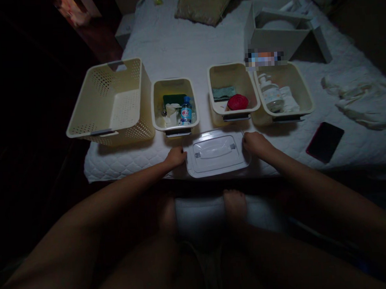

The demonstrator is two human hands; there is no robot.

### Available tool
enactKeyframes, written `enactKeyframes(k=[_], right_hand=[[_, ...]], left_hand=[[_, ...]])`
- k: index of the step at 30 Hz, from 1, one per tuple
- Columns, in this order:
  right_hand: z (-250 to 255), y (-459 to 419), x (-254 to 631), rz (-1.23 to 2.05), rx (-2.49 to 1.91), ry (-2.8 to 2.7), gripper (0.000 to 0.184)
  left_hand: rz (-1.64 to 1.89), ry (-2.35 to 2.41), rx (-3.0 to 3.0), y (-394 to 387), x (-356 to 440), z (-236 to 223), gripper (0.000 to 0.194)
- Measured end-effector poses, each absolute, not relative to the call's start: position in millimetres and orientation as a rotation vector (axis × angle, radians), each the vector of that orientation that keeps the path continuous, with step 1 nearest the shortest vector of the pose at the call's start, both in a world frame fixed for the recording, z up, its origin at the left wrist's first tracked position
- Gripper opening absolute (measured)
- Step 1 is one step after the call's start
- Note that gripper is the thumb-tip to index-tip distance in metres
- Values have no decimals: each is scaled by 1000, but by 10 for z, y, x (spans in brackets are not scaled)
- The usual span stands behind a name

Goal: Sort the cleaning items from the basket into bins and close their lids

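A clear plastic lid [213, 167] with a handle on top is held by its two short ends above the front of the bed. My left hand [177, 156] is closed on its left end, and my right hand [255, 142] grips the right end. Just behind the lid stand two small cream bins. The left bin [155, 103] has a blue-capped bottle [186, 111], a dark green item and pale packets inside. In the middle bin [212, 85] lie a red round item [237, 102] and a folded grey-green cloth [224, 93].
At left stands a large perforated basket [141, 91]. Another bin [306, 89], at right, holds a pump bottle [270, 93]. Behind it is an open white box [278, 41]. A dark phone-like slab [325, 142] and crumpled cloth [361, 97] lie on the quilted bed [171, 38].
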State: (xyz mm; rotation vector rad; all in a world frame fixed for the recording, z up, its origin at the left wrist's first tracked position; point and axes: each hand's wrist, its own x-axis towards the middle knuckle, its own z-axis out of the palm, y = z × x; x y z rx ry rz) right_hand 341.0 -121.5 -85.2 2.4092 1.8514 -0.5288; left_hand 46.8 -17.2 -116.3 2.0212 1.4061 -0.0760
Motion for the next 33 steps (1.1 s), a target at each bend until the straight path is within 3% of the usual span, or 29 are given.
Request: enactKeyframes(k=[12,19,33], right_hand=[[-735,-1301,3423,-443,2386,1747,25],[-704,-1325,3520,-459,2363,1745,25],[-160,-1211,3585,-810,2739,1781,27]], left_hand=[[-168,1341,2083,-271,409,-1025,21],[-144,1240,1809,-358,379,-869,18],[305,1158,1445,-304,319,-435,18]])
